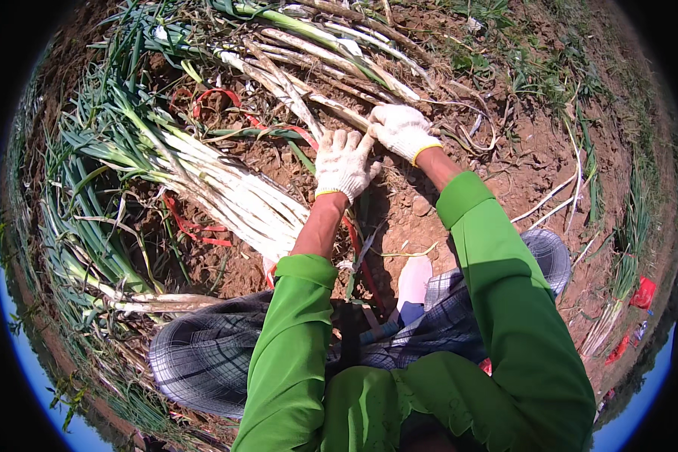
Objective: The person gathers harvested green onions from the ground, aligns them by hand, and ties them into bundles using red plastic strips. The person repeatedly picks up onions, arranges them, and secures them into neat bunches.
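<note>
My left hand point(344, 161), in a white knit glove with a yellow-edged cuff, has its fingers curled over the lower end of a soil-stained green onion stalk point(296, 101). Close by on the right, my right hand point(401, 130), gloved alike, grips the root end of another long green onion point(342, 110). The two gloves nearly touch. Left of my left wrist lies a bundle of peeled white green onions point(237, 195), leaves pointing up and left. Beyond my hands, a pile of unpeeled green onions point(311, 51) rests on the soil.
Red plastic ribbon point(189, 223) lies beside the bundle, with more ribbon point(217, 96) above it. My plaid-trousered knees point(209, 350) flank brown soil point(412, 209). Loose stalks point(548, 198) lie right. Another green onion bundle point(604, 325) and red bags point(643, 292) are at the far right.
</note>
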Action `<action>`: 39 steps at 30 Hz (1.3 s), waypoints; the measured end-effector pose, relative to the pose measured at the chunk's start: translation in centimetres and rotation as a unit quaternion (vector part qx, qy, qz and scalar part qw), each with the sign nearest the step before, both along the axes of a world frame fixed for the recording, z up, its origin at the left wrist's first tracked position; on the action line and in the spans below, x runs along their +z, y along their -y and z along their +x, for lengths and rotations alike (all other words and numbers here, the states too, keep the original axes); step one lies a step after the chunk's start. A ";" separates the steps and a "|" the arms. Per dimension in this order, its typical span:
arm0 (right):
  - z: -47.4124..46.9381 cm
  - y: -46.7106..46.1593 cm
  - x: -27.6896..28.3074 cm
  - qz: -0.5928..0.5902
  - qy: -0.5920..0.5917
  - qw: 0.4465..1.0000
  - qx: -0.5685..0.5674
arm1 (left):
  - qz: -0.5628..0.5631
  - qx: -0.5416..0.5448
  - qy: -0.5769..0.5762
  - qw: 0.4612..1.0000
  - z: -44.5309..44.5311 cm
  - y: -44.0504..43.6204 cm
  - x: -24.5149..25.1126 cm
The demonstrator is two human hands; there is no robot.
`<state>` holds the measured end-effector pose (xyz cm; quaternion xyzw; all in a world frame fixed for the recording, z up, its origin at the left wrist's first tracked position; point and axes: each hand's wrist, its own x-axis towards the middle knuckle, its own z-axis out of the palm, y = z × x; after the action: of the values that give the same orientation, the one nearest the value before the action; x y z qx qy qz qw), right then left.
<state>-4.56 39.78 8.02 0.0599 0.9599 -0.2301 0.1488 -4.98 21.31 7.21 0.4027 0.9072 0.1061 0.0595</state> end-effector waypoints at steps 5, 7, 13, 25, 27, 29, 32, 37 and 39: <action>2.1 -0.6 -1.3 -0.102 0.031 0.985 -0.132 | 0.055 -0.010 0.020 0.998 0.3 0.7 -0.2; 2.1 -0.3 -2.0 -0.248 0.012 0.943 -0.221 | 0.201 0.082 0.096 0.971 0.8 1.0 0.0; 1.8 1.6 -0.9 -0.263 0.096 0.914 -0.292 | 0.276 0.553 0.198 0.761 1.8 -0.1 0.9; 1.6 2.9 1.9 -0.077 0.042 0.976 -0.201 | 0.409 0.606 0.203 0.651 1.9 2.0 0.8; 1.8 3.7 1.2 -0.060 0.060 0.981 -0.176 | 0.154 0.442 -0.043 0.883 1.2 3.0 0.4; 1.8 4.3 0.5 0.044 0.069 0.990 -0.118 | 0.131 0.271 -0.130 0.945 -0.6 3.6 -0.2; 0.6 4.2 0.2 0.034 0.130 0.983 -0.123 | -0.033 0.296 0.115 0.948 -1.4 4.6 -0.2; -3.5 1.2 6.2 0.074 0.044 0.996 -0.028 | 0.121 0.460 0.053 0.878 1.3 6.0 4.3; -4.4 0.0 10.9 0.066 0.025 0.996 -0.061 | 0.389 0.478 0.096 0.782 1.5 5.6 7.1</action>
<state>-8.92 39.75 18.94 0.1342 0.9635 -0.1731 0.1541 -3.50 15.71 14.35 -0.1056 0.8548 0.5028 -0.0736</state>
